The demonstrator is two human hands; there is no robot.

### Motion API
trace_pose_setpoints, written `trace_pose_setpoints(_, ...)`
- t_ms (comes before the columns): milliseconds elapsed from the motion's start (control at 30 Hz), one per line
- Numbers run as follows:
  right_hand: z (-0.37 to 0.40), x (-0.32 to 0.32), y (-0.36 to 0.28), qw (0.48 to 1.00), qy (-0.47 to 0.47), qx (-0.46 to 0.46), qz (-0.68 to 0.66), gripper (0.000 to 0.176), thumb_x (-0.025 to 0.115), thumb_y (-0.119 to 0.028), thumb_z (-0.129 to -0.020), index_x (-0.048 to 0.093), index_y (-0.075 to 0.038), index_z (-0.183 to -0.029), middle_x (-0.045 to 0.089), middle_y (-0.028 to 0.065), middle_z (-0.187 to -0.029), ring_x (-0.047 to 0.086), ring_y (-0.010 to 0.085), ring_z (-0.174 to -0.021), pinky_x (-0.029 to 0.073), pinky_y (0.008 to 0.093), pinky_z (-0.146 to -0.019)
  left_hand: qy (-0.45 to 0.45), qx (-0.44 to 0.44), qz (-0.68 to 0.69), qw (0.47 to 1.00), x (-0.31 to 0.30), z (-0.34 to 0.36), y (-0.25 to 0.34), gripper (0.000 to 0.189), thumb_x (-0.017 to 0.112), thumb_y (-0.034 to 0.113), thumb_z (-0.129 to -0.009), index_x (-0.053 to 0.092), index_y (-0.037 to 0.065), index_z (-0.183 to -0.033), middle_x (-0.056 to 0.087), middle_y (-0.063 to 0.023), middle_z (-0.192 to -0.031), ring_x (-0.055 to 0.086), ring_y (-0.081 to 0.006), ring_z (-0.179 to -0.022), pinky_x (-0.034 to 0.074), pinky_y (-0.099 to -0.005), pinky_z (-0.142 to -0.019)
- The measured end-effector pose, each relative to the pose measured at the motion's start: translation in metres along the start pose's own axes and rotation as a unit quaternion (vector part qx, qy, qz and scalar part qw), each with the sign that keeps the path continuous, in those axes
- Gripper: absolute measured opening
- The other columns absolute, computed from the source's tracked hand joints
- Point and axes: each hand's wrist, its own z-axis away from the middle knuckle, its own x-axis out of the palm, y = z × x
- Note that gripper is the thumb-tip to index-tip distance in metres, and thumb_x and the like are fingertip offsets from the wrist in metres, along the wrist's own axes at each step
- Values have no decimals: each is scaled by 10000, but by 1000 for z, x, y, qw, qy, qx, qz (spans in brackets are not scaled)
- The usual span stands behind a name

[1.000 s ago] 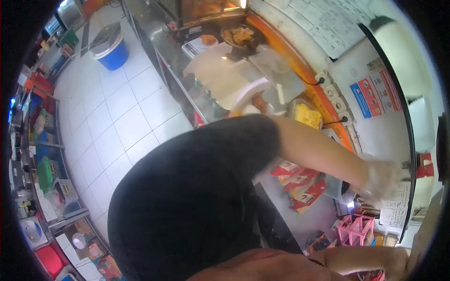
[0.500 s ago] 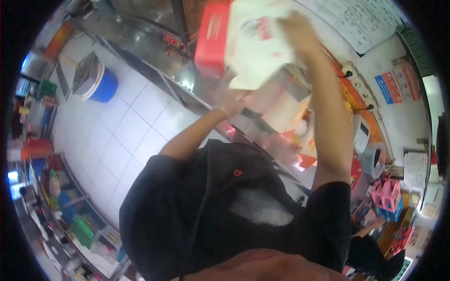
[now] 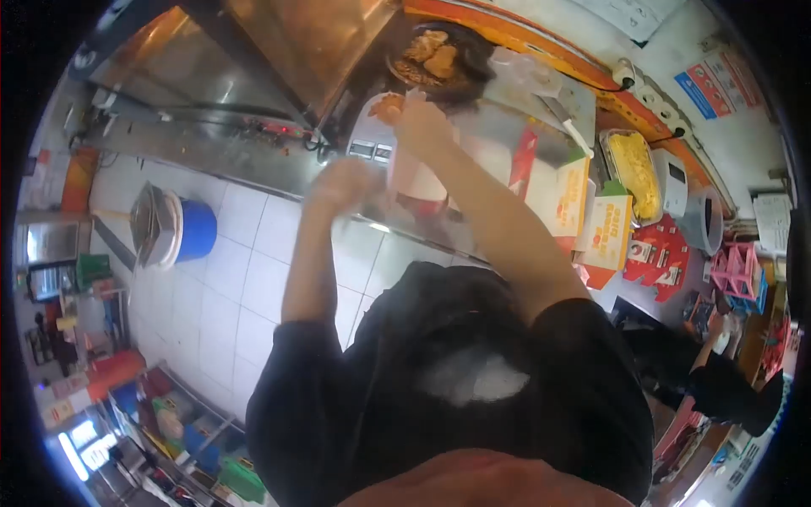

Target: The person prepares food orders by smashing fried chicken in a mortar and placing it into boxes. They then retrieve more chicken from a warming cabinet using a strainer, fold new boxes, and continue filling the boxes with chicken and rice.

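Grip of right hand [image 3: 422, 127] closed on box [image 3: 416, 179] top; left hand [image 3: 342, 182] curled beside it.
Box pale, red-based, upright, blurred.

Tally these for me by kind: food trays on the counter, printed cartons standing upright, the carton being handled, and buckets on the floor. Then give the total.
Food trays: 2, dark tray and yellow-filled tray
Upright printed cartons: 2
Pale carton under the right hand, blurred: 1
Blue bucket: 1
Total: 6
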Motion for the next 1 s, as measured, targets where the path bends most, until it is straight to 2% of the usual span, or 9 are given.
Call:
trace_pose_setpoints(33, 8, -22, -7, 999, -17, -24, 31, 473, 549, -341, -881, 554, 54, -1142, 656, 238, -987, 652, 377, -905, 523, 470, -746, 215, -16, 170, 961, 42, -59, -67, 401, 474, 410, -880, 611, 104, -1100, 613, -184, -1139, 567, -345, -1099, 458, -445, -880)
trace_pose_setpoints(133, 41, -53, 36, 987, 32, -156, 31, 500, 582, -308, -892, 506, 43, -1240, 667, 212, -948, 678, 298, -828, 526, 387, -657, 251, -159, -94, 950, 2, -141, -48, 590, 493, 512, -854, 477, 173, -1336, 552, -172, -1284, 526, -322, -1200, 421, -437, -996)
trace_pose_setpoints(333, 202, -165, 151, 991, 61, 43, -110, 399, 561, -106, -912, 480, 45, -1272, 665, 115, -941, 589, 100, -624, 475, 227, -555, 36, 41, 273, 960, 50, -303, -98, 681, 702, 457, -743, 477, 214, -1339, 577, -133, -1270, 530, -318, -1198, 430, -425, -990)
trace_pose_setpoints(433, 272, -187, 180, 938, 142, 211, -236, 359, 545, -82, -917, 486, 48, -1247, 662, 128, -954, 590, 107, -629, 448, 211, -531, 138, 36, -27, 989, 34, -275, -67, 583, 728, 412, -748, 584, 137, -1241, 639, -120, -1178, 603, -249, -1094, 466, -363, -928)
trace_pose_setpoints(467, 293, -188, 193, 934, 144, 220, -240, 359, 545, -82, -917, 486, 48, -1247, 662, 128, -954, 590, 107, -629, 448, 211, -531, -73, 104, 334, 934, 46, -314, -118, 473, 702, 372, -791, 619, 117, -1181, 679, -108, -1059, 625, -187, -996, 484, -334, -867)
trace_pose_setpoints(533, 326, -186, 223, 895, 207, 247, -307, 319, 533, -60, -920, 497, 46, -1219, 662, 139, -949, 583, 104, -622, 438, 205, -532, 51, 56, 246, 966, 1, -243, -82, 380, 663, 280, -825, 625, 86, -1150, 673, -64, -1043, 608, -174, -971, 493, -322, -830)
trace_pose_setpoints(667, 348, -189, 263, 898, 237, 217, -301, 287, 516, -48, -931, 509, 30, -1207, 659, 130, -943, 568, 97, -622, 439, 209, -564, 39, 137, 605, 784, -56, -153, -33, 583, 639, 120, -739, 520, 128, -1310, 561, -54, -1276, 550, -189, -1098, 464, -304, -875)
trace_pose_setpoints(867, 317, -229, 286, 918, 213, 168, -289, 259, 515, -23, -929, 529, 33, -1181, 654, 118, -963, 574, 91, -669, 448, 205, -603, -32, 94, 71, 993, -70, -101, 126, 477, 589, 86, -748, 582, 47, -1223, 608, -133, -1204, 584, -233, -1093, 480, -317, -879)
trace_pose_setpoints(1000, 311, -258, 299, 927, 244, 115, -261, 270, 520, -36, -932, 532, 41, -1191, 651, 109, -971, 576, 89, -680, 462, 209, -640, -127, 63, -416, 898, -30, -132, 130, 307, 571, 134, -806, 671, 86, -1093, 669, -158, -1059, 651, -275, -958, 523, -352, -784)
